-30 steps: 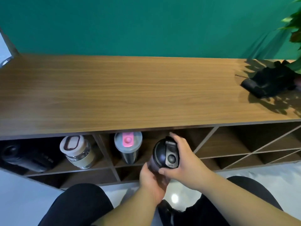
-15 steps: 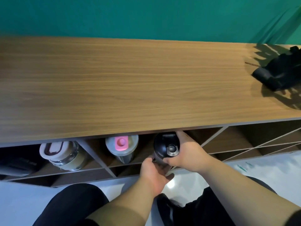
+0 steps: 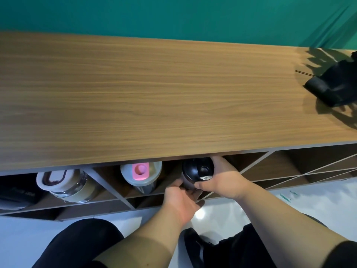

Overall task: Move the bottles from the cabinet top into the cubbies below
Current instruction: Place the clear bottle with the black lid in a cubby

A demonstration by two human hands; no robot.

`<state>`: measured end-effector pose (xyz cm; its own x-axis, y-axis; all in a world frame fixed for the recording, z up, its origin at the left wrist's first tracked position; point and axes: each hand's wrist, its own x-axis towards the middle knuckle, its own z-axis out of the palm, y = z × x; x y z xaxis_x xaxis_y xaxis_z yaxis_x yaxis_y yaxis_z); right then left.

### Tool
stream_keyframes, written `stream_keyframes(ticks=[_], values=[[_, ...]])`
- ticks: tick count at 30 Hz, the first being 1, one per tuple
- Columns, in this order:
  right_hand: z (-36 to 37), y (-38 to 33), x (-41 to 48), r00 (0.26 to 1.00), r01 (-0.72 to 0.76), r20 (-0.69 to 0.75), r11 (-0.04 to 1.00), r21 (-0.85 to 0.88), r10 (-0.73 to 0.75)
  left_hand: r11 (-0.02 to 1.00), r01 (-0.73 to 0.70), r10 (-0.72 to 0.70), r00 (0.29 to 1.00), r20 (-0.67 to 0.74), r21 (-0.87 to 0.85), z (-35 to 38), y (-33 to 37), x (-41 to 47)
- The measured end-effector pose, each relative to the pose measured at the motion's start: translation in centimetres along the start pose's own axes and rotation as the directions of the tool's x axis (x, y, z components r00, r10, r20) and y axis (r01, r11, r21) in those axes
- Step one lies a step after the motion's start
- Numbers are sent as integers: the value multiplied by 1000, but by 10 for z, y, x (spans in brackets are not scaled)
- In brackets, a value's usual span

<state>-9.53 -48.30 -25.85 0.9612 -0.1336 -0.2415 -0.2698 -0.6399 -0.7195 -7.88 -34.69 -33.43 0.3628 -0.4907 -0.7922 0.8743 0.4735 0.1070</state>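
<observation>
A black-lidded bottle (image 3: pixel 198 169) lies partly inside a cubby just under the wooden cabinet top (image 3: pixel 154 97). My right hand (image 3: pixel 226 178) grips its lid end from the right. My left hand (image 3: pixel 183 200) holds it from below; the bottle's body is mostly hidden. To the left in the same cubby row, a grey bottle with a pink lid (image 3: pixel 142 175) rests lid outward. Further left sits a clear bottle with a white lid (image 3: pixel 65 184). A dark bottle (image 3: pixel 15 194) lies in the leftmost cubby.
A black object (image 3: pixel 336 86) lies at the cabinet top's far right, under plant shadows. Slanted dividers form more cubbies (image 3: pixel 289 171) to the right. A teal wall (image 3: pixel 173 16) rises behind. My knees in dark trousers and a pale glossy floor are below.
Both hands have pushed the black-lidded bottle up and deeper into the cubby, its top now under the cabinet edge. The view has shifted slightly to the right.
</observation>
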Motion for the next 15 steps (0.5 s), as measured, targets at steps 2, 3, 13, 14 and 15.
stream_keyframes(ticks=[2,3,13,14,15], values=[[1,2,0,1000,1,-1,1000,28,-1,1000,-4,4,1000,-2,3,0,1,0],[1,3,0,1000,4,-5,999,32,-4,1000,-6,6,1000,1,6,1,1,-1],[3,12,-21,1000,12,-13,998,63,-11,957,-5,57,984,-172,291,0,1,-25],[4,13,-23,1000,-4,-2,997,79,4,934,-51,133,968,-212,354,-2,-1,-29],[4,13,-23,1000,-11,-4,995,96,11,901,-110,225,946,-235,419,-3,-2,-33]])
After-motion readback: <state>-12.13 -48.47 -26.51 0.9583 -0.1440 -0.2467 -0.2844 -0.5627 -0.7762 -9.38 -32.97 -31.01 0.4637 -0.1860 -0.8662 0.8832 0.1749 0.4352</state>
